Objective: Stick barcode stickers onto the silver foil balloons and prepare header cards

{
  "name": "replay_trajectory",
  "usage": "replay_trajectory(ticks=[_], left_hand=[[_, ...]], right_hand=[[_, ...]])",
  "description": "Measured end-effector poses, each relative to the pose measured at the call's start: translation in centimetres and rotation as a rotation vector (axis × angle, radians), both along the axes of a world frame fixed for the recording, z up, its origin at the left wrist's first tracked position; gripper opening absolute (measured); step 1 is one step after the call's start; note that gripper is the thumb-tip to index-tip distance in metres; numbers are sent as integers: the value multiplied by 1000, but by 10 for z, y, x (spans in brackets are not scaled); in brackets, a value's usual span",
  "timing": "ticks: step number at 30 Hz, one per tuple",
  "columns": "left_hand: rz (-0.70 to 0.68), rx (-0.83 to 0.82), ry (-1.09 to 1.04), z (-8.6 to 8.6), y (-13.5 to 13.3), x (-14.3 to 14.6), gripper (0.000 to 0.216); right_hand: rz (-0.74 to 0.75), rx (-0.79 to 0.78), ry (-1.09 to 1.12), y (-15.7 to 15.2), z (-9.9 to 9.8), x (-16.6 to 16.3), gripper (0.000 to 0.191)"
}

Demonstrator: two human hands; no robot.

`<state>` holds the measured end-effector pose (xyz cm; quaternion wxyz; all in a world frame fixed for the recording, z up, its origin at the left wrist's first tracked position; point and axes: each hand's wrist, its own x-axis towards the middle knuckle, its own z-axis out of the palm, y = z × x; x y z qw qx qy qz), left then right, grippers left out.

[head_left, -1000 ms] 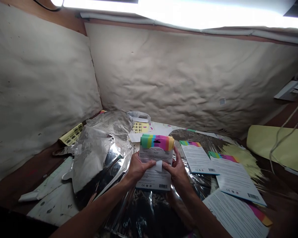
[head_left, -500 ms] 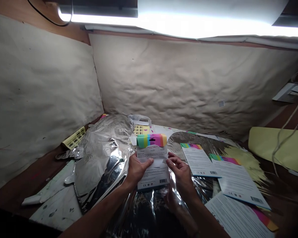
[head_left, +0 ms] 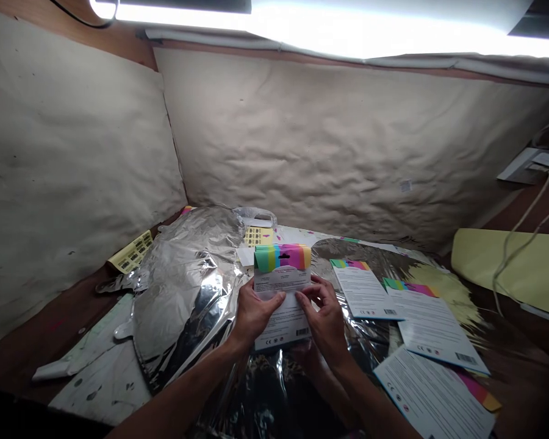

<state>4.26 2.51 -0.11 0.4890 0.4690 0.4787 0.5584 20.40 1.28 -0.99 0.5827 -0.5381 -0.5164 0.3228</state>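
Observation:
A flat white printed packet (head_left: 281, 317) with a rainbow-striped top, a hang hole and a barcode is held upright in front of me. My left hand (head_left: 255, 311) is closed on its left edge, thumb lying across the text. At the right edge, my right hand (head_left: 322, 311) is closed on the packet too, its thumb pressed against the printed face and its fingers curled at the side. The fingertips behind the packet are hidden. Beneath both hands spreads shiny silver foil (head_left: 265, 390).
Several similar packets lie to the right, among them one nearest packet (head_left: 363, 289) and a tilted one (head_left: 434, 390). Yellow label sheets (head_left: 135, 251) rest at the left. A crumpled foil sheet (head_left: 178, 262) covers the left side. A white cable (head_left: 521, 244) hangs at right.
My right hand has moved slightly left onto the packet, its thumb now pressing the face where a small pale piece was pinched before. The left hand keeps its hold.

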Motion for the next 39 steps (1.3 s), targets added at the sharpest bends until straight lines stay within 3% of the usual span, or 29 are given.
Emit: replay_trajectory(ticks=[3, 5, 11, 16, 22, 27, 29, 32, 34, 36, 39], left_hand=[[-44, -16, -49, 1, -1, 0, 41], [-86, -11, -73, 1, -2, 1, 40], [-203, -28, -143, -1, -1, -1, 43], [-311, -127, -327, 1, 3, -5, 51], [-303, -73, -202, -7, 8, -3, 58], [-71, 69, -38, -9, 12, -2, 93], [-191, 146, -30, -7, 9, 0, 95], [-491, 133, -218, -5, 2, 5, 89], [-483, 52, -365, -7, -1, 9, 74], [-405, -51, -437, -10, -1, 11, 57], [-396, -155, -464, -11, -1, 9, 57]], right_hand=[[79, -131, 202, 1, 3, 2, 68], [189, -193, 294, 2, 6, 4, 82], [392, -293, 409, -3, 14, 8, 49], [601, -376, 621, -6, 21, 16, 51], [445, -341, 539, -5, 10, 13, 45], [157, -187, 501, -3, 12, 16, 41], [83, -77, 395, -8, 18, 14, 43], [226, 90, 25, -22, 21, 5, 44], [365, 171, -181, -29, 18, -1, 48], [437, 169, -247, -31, 13, -1, 40], [255, 109, -133, -20, 8, 11, 31]])
